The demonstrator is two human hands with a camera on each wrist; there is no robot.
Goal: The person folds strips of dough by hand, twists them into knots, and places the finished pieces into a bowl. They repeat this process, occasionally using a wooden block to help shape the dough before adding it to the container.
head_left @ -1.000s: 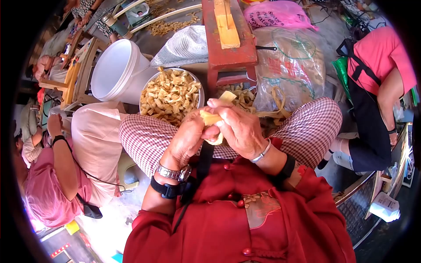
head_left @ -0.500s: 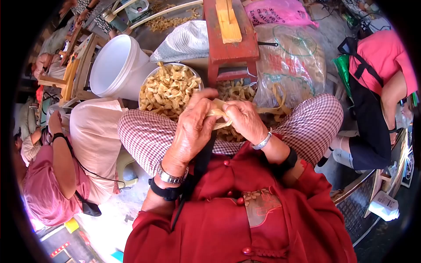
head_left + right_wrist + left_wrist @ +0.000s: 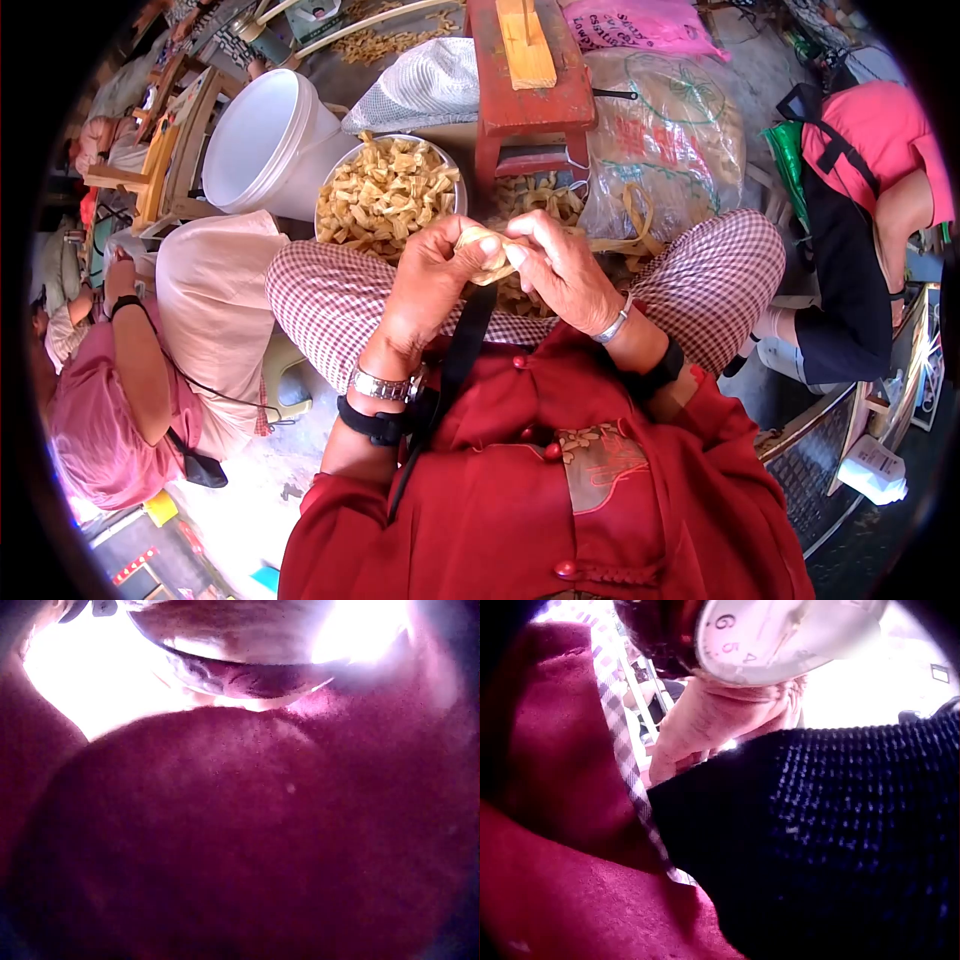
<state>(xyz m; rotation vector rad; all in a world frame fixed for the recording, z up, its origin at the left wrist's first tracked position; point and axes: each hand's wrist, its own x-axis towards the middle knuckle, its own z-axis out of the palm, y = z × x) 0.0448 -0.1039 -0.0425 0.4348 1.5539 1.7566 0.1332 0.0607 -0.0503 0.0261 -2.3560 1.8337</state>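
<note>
Strip — pale, folded — between pinching fingers

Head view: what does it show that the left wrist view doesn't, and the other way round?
Only the head view shows the yellowish strip pinched in both hands, the right hand, the metal bowl of folded strips, the white bucket and the red stool.

Only the left wrist view shows readable numerals, 4, 5 and 6, on the watch dial.

Both show the left hand, red garment and checked cloth.

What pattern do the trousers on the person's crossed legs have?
Checked, dark reddish and white; the trousers show best in the head view.
</note>
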